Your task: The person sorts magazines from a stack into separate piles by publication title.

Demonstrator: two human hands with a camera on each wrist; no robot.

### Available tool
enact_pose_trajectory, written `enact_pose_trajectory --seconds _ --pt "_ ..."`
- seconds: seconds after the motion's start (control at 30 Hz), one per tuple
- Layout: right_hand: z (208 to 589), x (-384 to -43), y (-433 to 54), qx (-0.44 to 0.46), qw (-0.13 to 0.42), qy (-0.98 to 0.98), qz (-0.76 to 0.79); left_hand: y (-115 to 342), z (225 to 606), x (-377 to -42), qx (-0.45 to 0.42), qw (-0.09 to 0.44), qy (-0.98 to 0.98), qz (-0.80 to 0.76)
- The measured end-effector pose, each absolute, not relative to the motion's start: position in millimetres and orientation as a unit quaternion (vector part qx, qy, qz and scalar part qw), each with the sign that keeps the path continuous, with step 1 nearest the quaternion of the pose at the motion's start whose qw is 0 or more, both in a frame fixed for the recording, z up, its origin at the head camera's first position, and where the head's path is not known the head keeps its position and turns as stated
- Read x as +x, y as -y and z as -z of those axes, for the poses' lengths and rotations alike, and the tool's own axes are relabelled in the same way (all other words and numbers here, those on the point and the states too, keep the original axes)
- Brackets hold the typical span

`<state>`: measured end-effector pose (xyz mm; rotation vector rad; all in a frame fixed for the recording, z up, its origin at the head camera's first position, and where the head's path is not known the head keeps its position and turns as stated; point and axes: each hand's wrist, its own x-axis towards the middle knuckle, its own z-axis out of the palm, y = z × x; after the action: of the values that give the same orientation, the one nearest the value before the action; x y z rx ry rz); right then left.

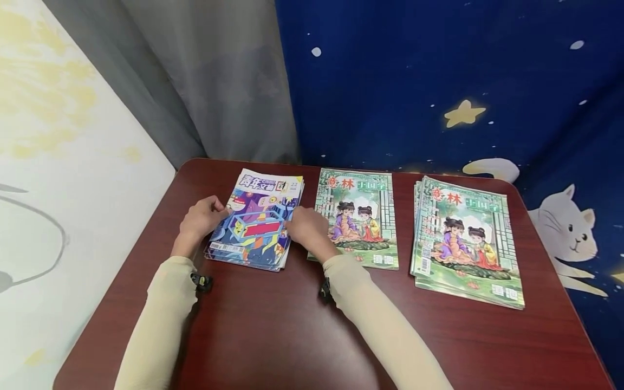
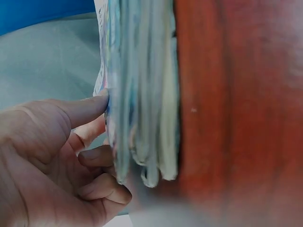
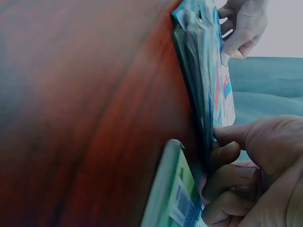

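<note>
Both hands flank the blue magazine stack (image 1: pixel 255 222): the left hand (image 1: pixel 202 216) curls its fingers against the stack's outer edge, the right hand (image 1: pixel 307 226) pinches the opposite edge, thumb on the cover. Just beyond the right hand lies a single green magazine (image 1: pixel 358 216). Uneven squeezing could buckle the glossy covers or slide loose copies across the bench (image 1: pixel 273 325).

head: above, looking down | wrists: close, table-level, opposite sides | shared: magazine stack (image 1: pixel 255 222)

Place: you're sitting in what looks like a kid's room at home
Clues: starry cat wall cloth (image 1: pixel 487 92), grey curtain (image 1: pixel 219 81), small red-brown table (image 1: pixel 292 325)
</note>
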<state>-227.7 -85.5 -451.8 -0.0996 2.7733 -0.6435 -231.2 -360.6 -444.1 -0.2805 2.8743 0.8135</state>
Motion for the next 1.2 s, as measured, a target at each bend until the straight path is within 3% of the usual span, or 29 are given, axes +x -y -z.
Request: enact_pose_trajectory --seconds 0.23,0.43,0.87,1.2 --pt "463.5 -220.4 79.6 -0.058 0.065 -0.962 0.258 356.5 448.9 -227.5 -0.110 0.055 -0.964 -0.235" --pt "465.4 -215.0 45.1 -0.040 0.000 -0.958 0.283 342.1 443.9 -232.1 -0.115 0.026 -0.980 -0.160" --pt "451.1 -203.7 -65.0 0.017 -0.018 -0.962 0.272 301.9 423.6 -223.3 -0.104 -0.037 -0.986 -0.122" --pt "445.1 -193.7 -128.1 0.072 -0.009 -0.971 0.228 266.7 414.9 -230.6 -0.007 0.016 -0.982 -0.190"
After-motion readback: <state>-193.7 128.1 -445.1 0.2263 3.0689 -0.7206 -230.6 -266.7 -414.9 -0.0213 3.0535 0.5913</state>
